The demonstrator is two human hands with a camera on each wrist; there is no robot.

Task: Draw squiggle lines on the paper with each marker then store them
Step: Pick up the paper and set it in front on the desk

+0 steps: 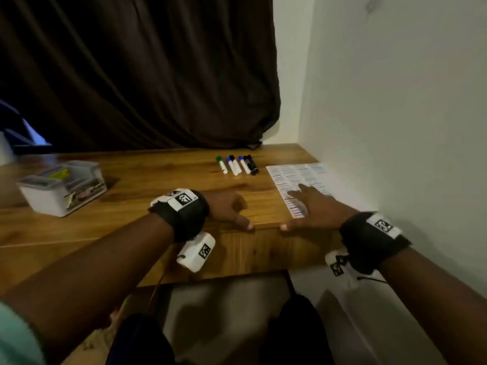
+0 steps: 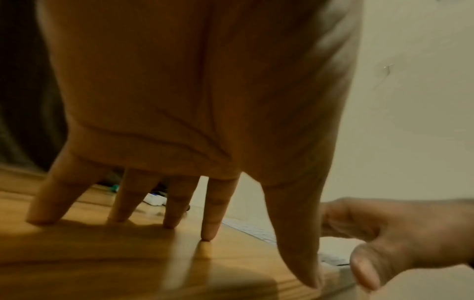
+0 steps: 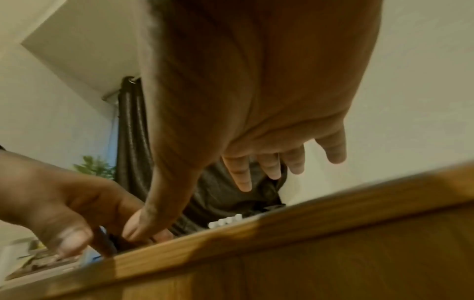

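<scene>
Between my hands (image 1: 232,209) the brown wooden surface (image 1: 158,175) lies bare up to the row of white markers with green, blue and black caps (image 1: 237,165), an open lane to them. On my right the white wall (image 1: 395,127) closes in just beside the printed white paper sheet (image 1: 297,177). The dark brown curtain (image 1: 131,75) hangs behind. The translucent lidded plastic box (image 1: 63,187) stands well apart at far left.
</scene>
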